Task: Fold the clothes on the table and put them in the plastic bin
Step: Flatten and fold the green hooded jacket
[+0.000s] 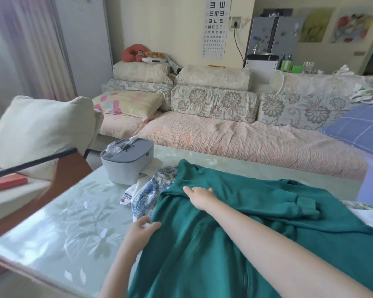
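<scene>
Closest to the camera, a green garment (181, 265) lies spread over the near right part of the desk (63, 222). It is rumpled, with a fold running across its far end and a stitched tab showing on its right side.

The right hand (199, 196) lies palm down on the garment by that fold. Its fingers (188, 189) are straight and slightly apart, pressing the cloth and gripping nothing. The right forearm crosses the garment from the lower right.

The left hand (142, 229) is at the garment's left edge. Its thumb lies on top of the green cloth and its fingers (145, 220) curl at the hem, pinching that edge.

A blue floral cloth (146, 196) lies bunched partly under the garment's far left corner, and some white fabric shows beside it. Just beyond them on the desk stands a grey box (127, 162) with its lid on and some clear plastic lying on top.

The desk has a glossy pale green top with a leaf pattern. At its right edge there is a pale violet shape (370, 181), too blurred to make out.

Behind the desk runs a sofa (224, 136) with floral cushions and a blue checked one at its right end. A cream pillow (41, 130) sits to the left, and an eye chart (215, 26) hangs on the wall.
</scene>
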`<state>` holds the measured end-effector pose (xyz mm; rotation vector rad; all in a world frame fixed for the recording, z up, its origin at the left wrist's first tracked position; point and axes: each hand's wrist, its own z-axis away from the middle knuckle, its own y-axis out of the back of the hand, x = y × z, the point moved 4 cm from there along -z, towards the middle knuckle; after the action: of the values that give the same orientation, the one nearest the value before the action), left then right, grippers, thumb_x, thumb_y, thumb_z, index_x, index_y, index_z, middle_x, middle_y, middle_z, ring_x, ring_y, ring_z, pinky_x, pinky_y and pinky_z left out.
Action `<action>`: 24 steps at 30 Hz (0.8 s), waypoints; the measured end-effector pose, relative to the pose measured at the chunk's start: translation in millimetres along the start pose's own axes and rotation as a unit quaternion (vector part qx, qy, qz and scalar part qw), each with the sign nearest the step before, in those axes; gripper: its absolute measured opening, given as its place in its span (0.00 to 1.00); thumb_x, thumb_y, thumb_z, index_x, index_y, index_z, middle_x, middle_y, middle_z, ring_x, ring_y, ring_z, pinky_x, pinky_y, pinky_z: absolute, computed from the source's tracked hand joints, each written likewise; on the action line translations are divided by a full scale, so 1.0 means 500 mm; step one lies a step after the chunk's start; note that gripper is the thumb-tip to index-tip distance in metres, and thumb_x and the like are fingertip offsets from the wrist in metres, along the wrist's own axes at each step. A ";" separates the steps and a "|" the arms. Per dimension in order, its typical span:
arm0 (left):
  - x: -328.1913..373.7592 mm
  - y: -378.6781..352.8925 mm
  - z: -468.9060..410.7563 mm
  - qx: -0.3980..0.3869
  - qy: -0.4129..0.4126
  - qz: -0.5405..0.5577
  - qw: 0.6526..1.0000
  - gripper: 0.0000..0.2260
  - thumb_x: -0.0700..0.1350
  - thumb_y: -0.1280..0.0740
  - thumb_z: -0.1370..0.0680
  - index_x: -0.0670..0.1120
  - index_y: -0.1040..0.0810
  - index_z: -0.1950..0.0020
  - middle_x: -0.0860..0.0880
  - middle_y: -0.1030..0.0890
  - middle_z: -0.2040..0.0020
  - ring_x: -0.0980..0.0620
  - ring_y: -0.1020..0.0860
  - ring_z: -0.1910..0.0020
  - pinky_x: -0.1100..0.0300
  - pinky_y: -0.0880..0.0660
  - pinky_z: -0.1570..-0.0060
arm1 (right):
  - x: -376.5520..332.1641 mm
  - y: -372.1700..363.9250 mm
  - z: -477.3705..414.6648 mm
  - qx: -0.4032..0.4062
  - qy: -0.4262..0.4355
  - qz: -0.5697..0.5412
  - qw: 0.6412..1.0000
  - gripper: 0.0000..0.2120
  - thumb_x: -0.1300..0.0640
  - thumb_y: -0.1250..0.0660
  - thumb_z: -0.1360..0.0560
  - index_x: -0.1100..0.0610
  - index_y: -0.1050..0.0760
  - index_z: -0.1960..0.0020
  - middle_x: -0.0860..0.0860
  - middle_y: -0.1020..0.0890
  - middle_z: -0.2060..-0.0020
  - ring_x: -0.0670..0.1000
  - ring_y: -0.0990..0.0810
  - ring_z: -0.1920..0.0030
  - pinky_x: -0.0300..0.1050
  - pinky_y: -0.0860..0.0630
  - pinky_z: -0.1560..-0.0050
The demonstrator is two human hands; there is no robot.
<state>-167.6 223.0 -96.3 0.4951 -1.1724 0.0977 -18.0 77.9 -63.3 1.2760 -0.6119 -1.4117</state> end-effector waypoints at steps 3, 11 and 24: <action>-0.024 -0.003 0.007 -0.022 -0.012 -0.007 1.000 0.12 0.55 0.30 0.30 0.50 0.25 0.52 0.44 0.17 0.58 0.43 0.17 0.61 0.50 0.20 0.57 | -0.041 0.020 -0.024 0.050 -0.018 -0.011 0.999 0.29 0.39 0.54 0.20 0.56 0.39 0.27 0.56 0.38 0.27 0.58 0.41 0.27 0.51 0.37 0.34; 0.001 0.000 0.004 -0.068 -0.079 -0.034 0.994 0.13 0.53 0.31 0.32 0.53 0.26 0.50 0.42 0.16 0.58 0.46 0.18 0.62 0.48 0.22 0.53 | -0.101 0.006 -0.122 0.087 -0.072 0.069 0.991 0.39 0.31 0.45 0.26 0.60 0.38 0.29 0.54 0.28 0.34 0.54 0.27 0.36 0.44 0.31 0.49; 0.055 -0.080 0.017 -0.262 -0.101 -0.064 0.958 0.39 0.55 0.30 0.39 0.59 0.37 0.27 0.43 0.19 0.49 0.50 0.18 0.54 0.61 0.22 0.65 | -0.109 0.027 -0.166 -0.011 -0.031 0.120 0.992 0.28 0.54 0.36 0.23 0.63 0.39 0.27 0.57 0.31 0.31 0.57 0.28 0.34 0.46 0.28 0.44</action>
<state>-150.8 178.9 -81.8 0.1084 -1.3037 -0.3770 54.1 146.9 -56.0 1.1040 -0.7628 -1.2571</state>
